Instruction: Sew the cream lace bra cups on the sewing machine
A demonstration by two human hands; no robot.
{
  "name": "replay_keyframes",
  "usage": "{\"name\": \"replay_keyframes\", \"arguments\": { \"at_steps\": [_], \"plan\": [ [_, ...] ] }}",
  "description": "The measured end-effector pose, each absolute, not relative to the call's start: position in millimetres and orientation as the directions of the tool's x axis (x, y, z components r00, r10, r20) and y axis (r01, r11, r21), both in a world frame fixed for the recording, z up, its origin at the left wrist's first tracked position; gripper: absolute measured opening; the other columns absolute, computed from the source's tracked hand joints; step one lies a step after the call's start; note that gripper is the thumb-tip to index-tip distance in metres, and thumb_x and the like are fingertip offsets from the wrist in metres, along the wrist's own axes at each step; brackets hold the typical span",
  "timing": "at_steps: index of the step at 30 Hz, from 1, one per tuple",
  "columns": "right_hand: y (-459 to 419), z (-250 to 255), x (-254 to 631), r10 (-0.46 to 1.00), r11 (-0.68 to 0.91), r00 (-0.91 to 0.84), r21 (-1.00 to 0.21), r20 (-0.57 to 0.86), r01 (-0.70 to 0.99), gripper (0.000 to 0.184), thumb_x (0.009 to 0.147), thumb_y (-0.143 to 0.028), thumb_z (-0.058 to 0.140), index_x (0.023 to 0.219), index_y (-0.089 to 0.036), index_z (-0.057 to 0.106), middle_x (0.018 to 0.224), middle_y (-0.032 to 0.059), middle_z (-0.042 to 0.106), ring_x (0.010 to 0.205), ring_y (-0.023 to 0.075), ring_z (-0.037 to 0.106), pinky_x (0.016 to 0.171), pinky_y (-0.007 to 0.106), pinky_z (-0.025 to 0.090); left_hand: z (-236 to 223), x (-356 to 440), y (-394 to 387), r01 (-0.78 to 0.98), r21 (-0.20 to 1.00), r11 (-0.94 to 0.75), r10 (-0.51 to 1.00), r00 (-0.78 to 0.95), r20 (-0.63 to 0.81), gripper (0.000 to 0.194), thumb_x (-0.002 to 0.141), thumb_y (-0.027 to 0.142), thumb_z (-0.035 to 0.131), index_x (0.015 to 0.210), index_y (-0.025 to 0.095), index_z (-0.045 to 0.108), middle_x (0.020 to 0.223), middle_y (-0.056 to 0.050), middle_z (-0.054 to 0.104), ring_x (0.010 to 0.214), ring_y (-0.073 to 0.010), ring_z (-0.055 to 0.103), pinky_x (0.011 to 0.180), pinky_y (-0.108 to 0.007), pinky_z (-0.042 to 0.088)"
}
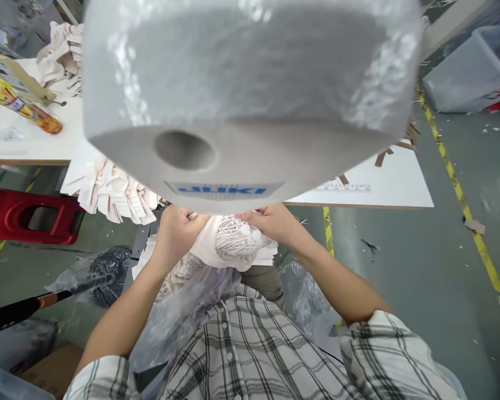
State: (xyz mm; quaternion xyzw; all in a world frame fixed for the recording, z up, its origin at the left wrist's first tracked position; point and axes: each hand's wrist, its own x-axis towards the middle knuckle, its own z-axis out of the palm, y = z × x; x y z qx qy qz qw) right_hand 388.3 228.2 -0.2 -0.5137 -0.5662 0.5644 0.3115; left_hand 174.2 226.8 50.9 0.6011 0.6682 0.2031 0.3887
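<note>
Head view: JUKI sewing mach. [250, 83] fills far centre, partly hiding the fingertips. L hand [177, 236] pinches the left part of a white lace fabric piece [237, 239]; R hand [277, 225] grips its far right edge. Lace is btwn both hands, just on the near side of the mach., above the person's lap. Clear plastic bag [183, 311] nearer, beside L forearm. Pale cloth pieces [116, 191] bunched left, w/ red stool [25, 216] further left. White table [400, 183] behind.
</note>
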Motion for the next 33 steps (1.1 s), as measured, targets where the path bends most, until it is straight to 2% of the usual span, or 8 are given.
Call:
{"name": "replay_keyframes", "arguments": {
  "at_steps": [6, 9, 12, 14, 19, 24, 29, 33],
  "plan": [
    [229, -15, 391, 0.937, -0.174, -0.272, -0.966, -0.222, 0.189, 0.050, 0.083, -0.064, 0.064, 0.065, -0.018, 0.058, 0.062, -0.0006, 0.048, 0.062, 0.0141, 0.045, 0.056, 0.027, 0.036, 49, 174, 230, 0.662, 0.725, 0.191, 0.965, 0.007, -0.261, 0.050, 0.072, 0.024, 0.060, 0.055, 0.021, 0.013, 0.051, 0.004, 0.011, 0.053, -0.0070, 0.011, 0.046, -0.026, 0.004],
    [220, -44, 389, 0.931, -0.191, -0.305, -0.980, -0.200, 0.060, 0.059, 0.078, -0.075, 0.065, 0.092, -0.018, 0.066, 0.087, 0.0051, 0.064, 0.083, 0.0215, 0.060, 0.075, 0.032, 0.049, 50, 173, 230, 0.668, 0.724, 0.174, 0.971, 0.007, -0.240, 0.050, 0.071, 0.022, 0.060, 0.054, 0.020, 0.013, 0.050, 0.005, 0.011, 0.051, -0.0062, 0.010, 0.046, -0.026, 0.005],
    [205, -78, 388, 0.837, -0.213, -0.533, -0.971, -0.124, -0.109, 0.091, 0.065, -0.087, 0.065, 0.125, -0.019, 0.061, 0.121, 0.0129, 0.065, 0.118, 0.0309, 0.058, 0.102, 0.042, 0.046, 54, 170, 230, 0.673, 0.725, 0.148, 0.976, 0.018, -0.216, 0.051, 0.075, 0.023, 0.060, 0.051, 0.020, 0.015, 0.046, 0.006, 0.013, 0.047, -0.0058, 0.010, 0.044, -0.026, 0.006],
    [193, -95, 389, 0.706, -0.304, -0.697, -0.942, -0.123, -0.141, 0.089, 0.064, -0.080, 0.073, 0.127, -0.018, 0.063, 0.124, 0.0136, 0.067, 0.123, 0.0318, 0.057, 0.108, 0.044, 0.042, 55, 167, 231, 0.670, 0.735, 0.108, 0.983, 0.040, -0.180, 0.049, 0.077, 0.023, 0.060, 0.051, 0.020, 0.019, 0.044, 0.006, 0.018, 0.046, -0.0062, 0.014, 0.044, -0.026, 0.008],
    [168, -110, 401, 0.655, -0.592, -0.656, -0.793, -0.374, -0.139, 0.041, 0.067, -0.048, 0.087, 0.089, -0.015, 0.076, 0.090, 0.0056, 0.076, 0.088, 0.0227, 0.070, 0.087, 0.036, 0.054, 52, 162, 233, 0.641, 0.767, 0.034, 0.992, 0.073, -0.105, 0.034, 0.080, 0.023, 0.060, 0.060, 0.021, 0.033, 0.052, 0.005, 0.036, 0.051, -0.0086, 0.031, 0.047, -0.023, 0.022],
    [155, -107, 409, 0.696, -0.670, -0.534, -0.702, -0.480, -0.242, 0.042, 0.064, -0.052, 0.087, 0.077, -0.015, 0.075, 0.070, 0.0037, 0.074, 0.059, 0.0152, 0.066, 0.060, 0.026, 0.053, 50, 165, 232, 0.628, 0.778, 0.021, 0.994, 0.072, -0.085, 0.024, 0.081, 0.022, 0.062, 0.067, 0.021, 0.042, 0.055, 0.004, 0.045, 0.053, -0.0101, 0.040, 0.049, -0.023, 0.029],
    [147, -97, 416, 0.737, -0.655, -0.451, -0.695, -0.503, -0.296, 0.045, 0.062, -0.055, 0.087, 0.080, -0.016, 0.075, 0.067, 0.0024, 0.073, 0.057, 0.0143, 0.065, 0.057, 0.024, 0.052, 46, 156, 228, 0.654, 0.756, -0.026, 0.994, 0.098, -0.050, 0.010, 0.088, 0.026, 0.060, 0.082, 0.019, 0.056, 0.075, -0.001, 0.065, 0.068, -0.0131, 0.058, 0.063, -0.024, 0.045],
    [147, -78, 434, 0.803, -0.547, -0.402, -0.813, -0.440, -0.203, 0.045, 0.071, -0.060, 0.081, 0.076, -0.015, 0.073, 0.065, 0.0017, 0.069, 0.056, 0.0140, 0.060, 0.053, 0.024, 0.046, 43, 149, 217, 0.722, 0.674, -0.154, 0.987, 0.075, 0.145, 0.012, 0.092, 0.027, 0.058, 0.099, 0.019, 0.062, 0.094, -0.004, 0.069, 0.086, -0.0163, 0.065, 0.073, -0.026, 0.050]
  ]
}}
